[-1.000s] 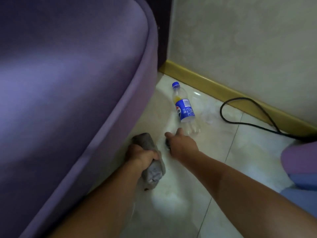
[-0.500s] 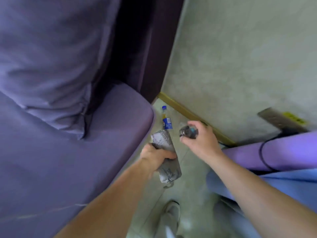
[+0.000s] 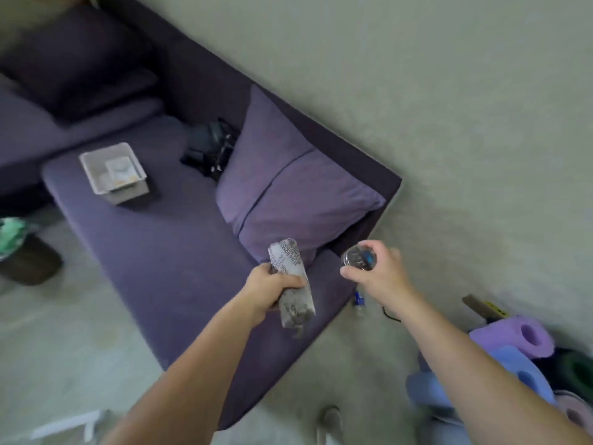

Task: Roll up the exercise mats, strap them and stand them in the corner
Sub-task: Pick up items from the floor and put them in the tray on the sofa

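Both arms I watch are bare, with skin showing from the bottom edge all the way up to the left hand (image 3: 269,289) and the right hand (image 3: 375,271). Each arm is long and smooth and gets thinner at the wrist, and each hand is bare too. Down by the bottom edge I see the rounded toe of one pale shoe (image 3: 330,420), but it is too blurry for me to tell more.
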A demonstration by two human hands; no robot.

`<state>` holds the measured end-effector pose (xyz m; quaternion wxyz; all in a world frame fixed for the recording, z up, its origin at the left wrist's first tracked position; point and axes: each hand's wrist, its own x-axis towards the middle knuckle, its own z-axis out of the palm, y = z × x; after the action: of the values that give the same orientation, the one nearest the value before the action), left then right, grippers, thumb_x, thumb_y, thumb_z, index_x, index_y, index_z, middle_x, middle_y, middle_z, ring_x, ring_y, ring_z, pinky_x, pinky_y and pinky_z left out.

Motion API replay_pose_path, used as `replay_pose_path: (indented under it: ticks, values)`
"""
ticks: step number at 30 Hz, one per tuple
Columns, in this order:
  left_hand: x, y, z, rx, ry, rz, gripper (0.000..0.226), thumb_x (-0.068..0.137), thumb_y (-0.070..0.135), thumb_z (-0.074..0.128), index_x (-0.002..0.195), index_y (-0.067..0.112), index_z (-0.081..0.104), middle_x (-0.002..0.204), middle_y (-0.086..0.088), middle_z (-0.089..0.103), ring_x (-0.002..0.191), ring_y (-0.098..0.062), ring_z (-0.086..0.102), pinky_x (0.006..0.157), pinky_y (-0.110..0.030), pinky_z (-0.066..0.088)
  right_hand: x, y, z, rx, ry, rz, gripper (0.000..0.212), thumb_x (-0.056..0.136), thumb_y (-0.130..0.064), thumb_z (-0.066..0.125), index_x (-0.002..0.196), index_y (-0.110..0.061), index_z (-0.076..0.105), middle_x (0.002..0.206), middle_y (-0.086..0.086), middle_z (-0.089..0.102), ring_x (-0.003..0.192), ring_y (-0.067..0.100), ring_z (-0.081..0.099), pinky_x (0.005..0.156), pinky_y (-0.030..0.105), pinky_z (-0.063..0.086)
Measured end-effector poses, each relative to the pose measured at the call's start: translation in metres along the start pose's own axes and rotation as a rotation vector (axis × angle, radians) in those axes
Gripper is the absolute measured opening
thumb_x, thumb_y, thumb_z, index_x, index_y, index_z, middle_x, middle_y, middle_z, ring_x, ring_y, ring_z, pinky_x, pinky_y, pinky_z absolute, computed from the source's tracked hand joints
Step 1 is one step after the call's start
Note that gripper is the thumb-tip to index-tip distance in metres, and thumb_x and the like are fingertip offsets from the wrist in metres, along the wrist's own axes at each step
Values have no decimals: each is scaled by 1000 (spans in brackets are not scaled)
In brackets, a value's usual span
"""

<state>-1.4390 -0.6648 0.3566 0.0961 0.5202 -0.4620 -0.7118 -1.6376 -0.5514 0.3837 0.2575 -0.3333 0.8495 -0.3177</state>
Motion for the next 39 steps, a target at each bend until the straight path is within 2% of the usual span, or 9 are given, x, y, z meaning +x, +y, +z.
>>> replay_pose_path:
  ticks: [3,9,14,17,20,22,30,36,39]
  values:
    - [-54,13,-83,-47,99,21,38,78,4,78,113,2,64,87,-10,75,62,-18,71,50,-26,54,-25,-67,33,30,-84,-63,60,53,-50,82,105,-35,58,116,3,55,94,14,62,87,32,52]
    - [-121,8,-203,-149,346,86,34,78,5,78,109,4,66,84,-9,75,64,-21,71,59,-28,55,-50,-175,126,115,-322,-227,52,66,-42,82,109,-31,54,111,-6,62,100,14,59,72,24,44]
    - [-153,2,-303,-232,469,140,35,73,11,83,105,8,68,90,-11,78,73,-24,73,73,-38,58,-73,-253,201,209,-421,-244,63,57,-53,82,110,-33,55,108,-10,65,99,13,66,87,37,57]
    - [-159,-6,-377,-277,484,182,34,76,8,82,107,9,68,95,-10,78,80,-25,74,73,-39,60,-80,-292,251,269,-470,-208,59,63,-53,85,111,-33,56,110,-7,66,95,14,69,81,33,56]
    - [-164,-16,-460,-320,506,203,33,77,5,80,107,10,67,94,-8,78,83,-26,75,72,-39,61,-85,-333,313,317,-458,-112,37,86,-39,74,114,-25,56,108,1,66,75,15,62,55,24,40]
    - [-164,-20,-514,-339,524,200,35,76,4,82,106,11,66,92,-7,78,80,-24,75,69,-37,62,-89,-361,352,370,-421,-9,20,98,-29,60,113,-16,57,91,6,64,58,17,49,47,23,30]
    - [-128,29,-639,-305,452,194,34,73,9,84,104,10,70,88,-8,78,75,-25,76,67,-37,61,-89,-470,456,463,-368,106,8,102,-23,50,104,-19,56,80,5,56,53,14,44,44,21,26]
    - [-39,76,-685,-341,391,105,36,75,12,83,107,2,70,88,-14,77,68,-28,72,85,-53,57,-10,-502,504,584,-309,213,17,101,-16,43,110,-17,58,81,7,56,52,17,44,47,23,25]
    - [24,105,-715,-341,384,52,38,75,13,83,108,2,70,88,-14,78,68,-28,72,83,-47,58,51,-510,532,621,-270,314,23,98,-13,42,112,-17,60,84,7,58,54,18,47,49,24,27]
